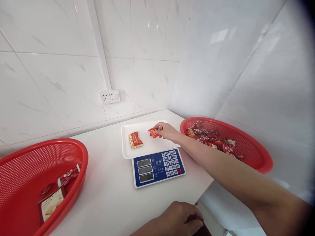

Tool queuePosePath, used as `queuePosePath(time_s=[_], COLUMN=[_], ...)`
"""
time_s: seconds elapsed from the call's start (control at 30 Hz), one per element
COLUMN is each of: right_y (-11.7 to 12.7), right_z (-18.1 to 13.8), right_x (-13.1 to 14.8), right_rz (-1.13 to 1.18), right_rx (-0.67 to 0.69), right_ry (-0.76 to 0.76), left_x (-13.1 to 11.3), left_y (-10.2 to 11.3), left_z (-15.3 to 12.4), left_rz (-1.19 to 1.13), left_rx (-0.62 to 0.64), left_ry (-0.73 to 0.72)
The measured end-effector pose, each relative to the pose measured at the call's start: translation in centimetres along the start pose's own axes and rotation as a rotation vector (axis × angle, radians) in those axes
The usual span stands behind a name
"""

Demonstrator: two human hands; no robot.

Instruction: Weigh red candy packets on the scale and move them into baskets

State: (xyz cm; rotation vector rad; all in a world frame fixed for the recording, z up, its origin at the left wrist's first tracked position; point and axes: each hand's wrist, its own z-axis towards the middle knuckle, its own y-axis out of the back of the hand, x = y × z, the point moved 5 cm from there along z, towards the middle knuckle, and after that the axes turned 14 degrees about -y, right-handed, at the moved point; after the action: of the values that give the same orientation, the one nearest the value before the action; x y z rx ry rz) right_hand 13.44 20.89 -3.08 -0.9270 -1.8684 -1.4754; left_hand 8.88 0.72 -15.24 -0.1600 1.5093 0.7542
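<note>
My right hand (163,130) pinches a small red snack packet (153,132) just over the white tray (125,151) of a scale; whether the packet touches the tray I cannot tell. To its left on the tray lies a red and cream snack packet (135,140). In front of the tray is the scale's blue panel (158,167), with number keys and three grey displays. Low in view, my left hand (180,218) is loosely closed by the table's front edge, its fingers curled and no object showing in them. Something dark lies beneath it.
A red basket (83,157) on the left holds a boxed snack (52,205) and a few wrapped pieces. Another red basket (261,160) on the right contains many wrapped snacks (214,137). Tiled walls stand behind the white table (108,203), with a socket (110,97).
</note>
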Motion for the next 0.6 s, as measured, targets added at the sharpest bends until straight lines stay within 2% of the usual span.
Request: queuePosePath(time_s=[0.2, 0.27, 0.4, 0.5, 0.6], right_y=[0.2, 0.2, 0.3, -0.9, -3.2], right_z=[-0.1, 0.0, 0.0, -0.6, -1.4], right_x=[0.1, -0.1, 0.1, 0.9, 2.1], right_rz=[-0.026, -0.136, -0.393, -0.440, -0.537], right_rx=[0.004, 0.015, -0.121, -0.124, -0.097], right_ry=[0.063, 0.041, 0.102, 0.236, 0.346], left_x=[0.1, 0.3, 0.4, 0.4, 0.3], left_y=[0.0, -0.1, 0.0, 0.0, 0.0], left_z=[0.1, 0.1, 0.1, 0.1, 0.1], left_rz=[-0.009, -0.007, 0.004, 0.002, -0.001], left_rx=[-0.004, 0.004, 0.005, -0.003, 0.004], left_ry=[-0.017, -0.009, -0.013, -0.002, 0.005])
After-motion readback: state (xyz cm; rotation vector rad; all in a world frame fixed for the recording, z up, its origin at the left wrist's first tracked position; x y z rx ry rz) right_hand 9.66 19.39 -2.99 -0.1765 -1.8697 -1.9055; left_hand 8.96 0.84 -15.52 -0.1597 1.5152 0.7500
